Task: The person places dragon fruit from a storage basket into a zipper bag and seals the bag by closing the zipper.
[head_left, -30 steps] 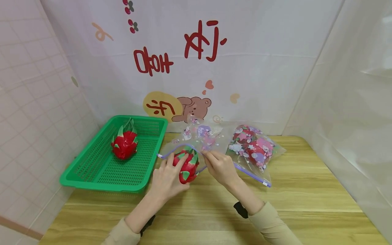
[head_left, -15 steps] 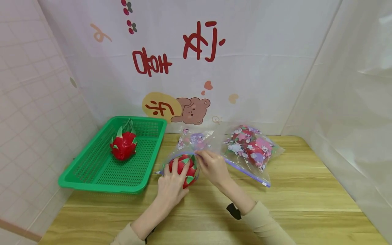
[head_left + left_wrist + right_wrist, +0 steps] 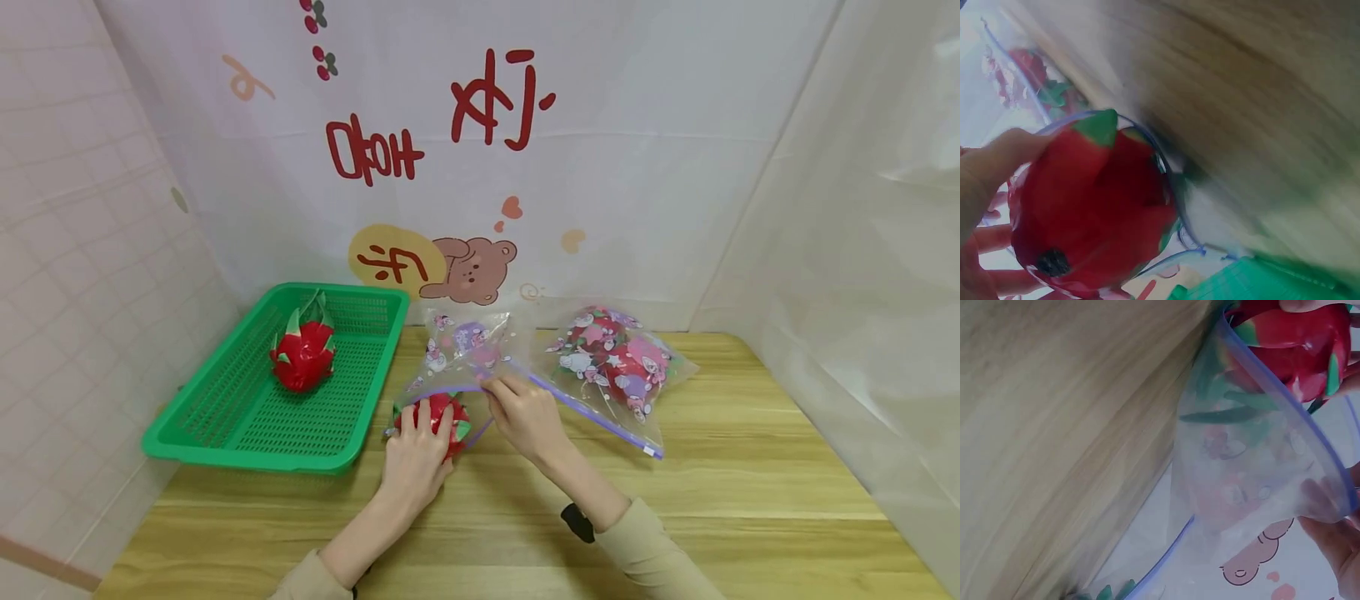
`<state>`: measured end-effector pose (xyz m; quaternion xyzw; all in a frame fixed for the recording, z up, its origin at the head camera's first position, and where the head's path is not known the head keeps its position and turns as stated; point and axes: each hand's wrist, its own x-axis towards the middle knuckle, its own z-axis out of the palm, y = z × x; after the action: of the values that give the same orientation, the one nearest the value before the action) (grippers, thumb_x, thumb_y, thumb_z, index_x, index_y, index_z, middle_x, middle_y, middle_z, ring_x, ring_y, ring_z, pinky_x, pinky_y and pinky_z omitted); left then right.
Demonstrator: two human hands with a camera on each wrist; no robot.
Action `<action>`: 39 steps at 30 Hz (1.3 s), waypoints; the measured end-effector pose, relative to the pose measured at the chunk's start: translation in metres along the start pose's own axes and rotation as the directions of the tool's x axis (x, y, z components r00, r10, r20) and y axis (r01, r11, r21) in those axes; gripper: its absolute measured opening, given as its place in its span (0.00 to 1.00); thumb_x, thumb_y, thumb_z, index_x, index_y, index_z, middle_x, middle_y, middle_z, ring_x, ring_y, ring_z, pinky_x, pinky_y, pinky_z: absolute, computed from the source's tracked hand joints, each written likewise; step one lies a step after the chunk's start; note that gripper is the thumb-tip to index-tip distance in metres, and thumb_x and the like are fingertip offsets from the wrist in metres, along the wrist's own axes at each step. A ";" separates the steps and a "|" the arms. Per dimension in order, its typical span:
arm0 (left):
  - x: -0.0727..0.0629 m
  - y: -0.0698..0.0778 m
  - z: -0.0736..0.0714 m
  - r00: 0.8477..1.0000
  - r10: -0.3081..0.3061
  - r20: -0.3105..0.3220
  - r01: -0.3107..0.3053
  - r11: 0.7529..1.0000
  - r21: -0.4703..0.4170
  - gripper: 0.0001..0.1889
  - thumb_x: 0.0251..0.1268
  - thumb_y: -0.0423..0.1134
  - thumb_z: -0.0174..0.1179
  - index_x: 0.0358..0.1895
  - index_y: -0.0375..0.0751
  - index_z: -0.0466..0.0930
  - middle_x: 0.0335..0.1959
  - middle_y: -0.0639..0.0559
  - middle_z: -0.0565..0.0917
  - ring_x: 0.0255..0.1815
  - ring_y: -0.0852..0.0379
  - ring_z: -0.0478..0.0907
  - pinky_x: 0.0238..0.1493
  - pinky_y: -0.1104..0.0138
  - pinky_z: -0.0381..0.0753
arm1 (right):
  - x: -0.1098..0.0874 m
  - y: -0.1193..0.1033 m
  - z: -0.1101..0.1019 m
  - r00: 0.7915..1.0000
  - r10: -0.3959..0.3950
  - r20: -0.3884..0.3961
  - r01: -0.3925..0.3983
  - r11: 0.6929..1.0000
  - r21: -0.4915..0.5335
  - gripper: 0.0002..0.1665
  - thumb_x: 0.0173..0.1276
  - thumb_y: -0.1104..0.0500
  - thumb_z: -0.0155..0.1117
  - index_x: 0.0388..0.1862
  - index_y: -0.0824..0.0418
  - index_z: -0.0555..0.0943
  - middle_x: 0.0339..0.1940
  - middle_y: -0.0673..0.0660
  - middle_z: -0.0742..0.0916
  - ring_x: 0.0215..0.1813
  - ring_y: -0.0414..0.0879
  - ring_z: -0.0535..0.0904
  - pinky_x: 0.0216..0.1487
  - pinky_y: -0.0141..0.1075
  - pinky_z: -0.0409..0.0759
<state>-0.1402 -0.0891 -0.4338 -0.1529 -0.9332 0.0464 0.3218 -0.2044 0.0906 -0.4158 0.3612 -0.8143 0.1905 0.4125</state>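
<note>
My left hand [image 3: 415, 467] grips a red dragon fruit [image 3: 1094, 206] with green-tipped scales, fingers over its top and thumb along its side. The fruit sits in the mouth of a clear zip bag [image 3: 457, 346] printed with cartoon figures. In the right wrist view its leafy end shows through the plastic, past the purple zip edge [image 3: 1297, 406]. My right hand [image 3: 528, 421] pinches that edge at the bag's right side and holds the mouth apart. A second dragon fruit [image 3: 303, 357] lies in the green basket [image 3: 251, 458] at the left.
A second printed zip bag [image 3: 626, 367] with red fruit inside lies to the right, its purple zip strip toward the front. The basket's right rim is close to my left hand. Behind the wooden table [image 3: 765, 500] hangs a white printed backdrop [image 3: 645, 167].
My left hand has pushed the dragon fruit leftward and deeper into the bag mouth, its fingers now over the top. The right hand has shifted slightly left, still pinching the bag's edge.
</note>
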 end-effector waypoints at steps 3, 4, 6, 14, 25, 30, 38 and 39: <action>0.001 0.001 0.004 1.000 0.008 -0.012 -0.008 1.000 0.014 0.34 0.32 0.47 0.77 0.51 0.45 0.80 0.47 0.36 0.79 0.45 0.42 0.75 0.26 0.59 0.83 | -0.003 0.001 -0.001 1.000 -0.008 0.019 0.008 0.999 -0.045 0.12 0.49 0.70 0.67 0.34 0.60 0.84 0.25 0.50 0.85 0.16 0.35 0.68 0.14 0.21 0.62; 0.001 0.002 0.005 1.000 0.006 -0.008 -0.006 1.000 0.017 0.33 0.32 0.48 0.76 0.51 0.45 0.80 0.47 0.36 0.79 0.45 0.42 0.74 0.27 0.59 0.84 | -0.005 0.001 -0.001 1.000 -0.009 0.028 0.011 0.998 -0.064 0.12 0.49 0.70 0.68 0.33 0.60 0.84 0.24 0.50 0.85 0.15 0.35 0.65 0.13 0.20 0.59; 0.000 0.003 0.007 1.000 0.003 0.000 -0.003 1.000 0.026 0.34 0.32 0.49 0.77 0.51 0.45 0.80 0.48 0.36 0.79 0.46 0.41 0.75 0.29 0.58 0.84 | -0.007 0.002 -0.003 0.999 -0.013 0.046 0.018 0.994 -0.104 0.12 0.48 0.69 0.69 0.33 0.59 0.84 0.22 0.50 0.85 0.14 0.34 0.61 0.13 0.20 0.54; -0.001 0.010 0.011 1.000 -0.007 -0.021 0.010 0.994 0.109 0.30 0.39 0.45 0.76 0.53 0.44 0.80 0.48 0.35 0.80 0.49 0.39 0.77 0.36 0.53 0.85 | -0.010 0.001 -0.007 0.994 0.054 0.093 -0.047 0.996 -0.081 0.13 0.47 0.70 0.69 0.34 0.58 0.85 0.25 0.53 0.87 0.16 0.36 0.67 0.14 0.21 0.61; 0.002 0.012 0.021 0.998 -0.024 -0.052 0.030 0.993 0.115 0.27 0.43 0.38 0.72 0.53 0.42 0.79 0.47 0.34 0.79 0.46 0.39 0.76 0.31 0.58 0.84 | -0.010 0.004 -0.010 0.987 0.094 0.128 -0.083 0.993 -0.086 0.14 0.47 0.67 0.71 0.36 0.57 0.85 0.28 0.51 0.87 0.17 0.37 0.68 0.13 0.23 0.62; 0.006 0.009 0.022 0.998 -0.048 0.038 0.046 0.998 0.052 0.35 0.37 0.38 0.76 0.57 0.50 0.76 0.51 0.34 0.76 0.49 0.37 0.75 0.25 0.59 0.84 | -0.011 0.006 -0.010 0.980 0.114 0.162 -0.093 0.987 -0.131 0.18 0.44 0.66 0.75 0.37 0.56 0.85 0.28 0.50 0.86 0.16 0.38 0.69 0.13 0.24 0.64; 0.012 0.004 0.021 0.981 -0.092 0.169 0.114 0.986 -0.121 0.43 0.30 0.49 0.81 0.58 0.50 0.71 0.52 0.32 0.72 0.51 0.33 0.73 0.24 0.54 0.84 | -0.011 0.009 -0.011 0.974 0.116 0.192 -0.090 0.986 -0.138 0.17 0.45 0.65 0.76 0.36 0.56 0.84 0.28 0.51 0.86 0.22 0.44 0.80 0.15 0.30 0.73; 0.012 0.003 0.021 0.981 -0.103 0.167 0.129 0.980 -0.153 0.43 0.29 0.49 0.81 0.57 0.49 0.71 0.51 0.32 0.72 0.50 0.33 0.73 0.25 0.53 0.84 | -0.011 0.009 -0.010 0.973 0.114 0.201 -0.086 0.986 -0.143 0.17 0.44 0.65 0.76 0.36 0.57 0.84 0.28 0.51 0.86 0.23 0.45 0.82 0.15 0.31 0.74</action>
<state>-0.1610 -0.0825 -0.4437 -0.1197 -0.9638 -0.0372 0.2352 -0.2011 0.1074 -0.4185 0.3092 -0.8811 0.1172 0.3380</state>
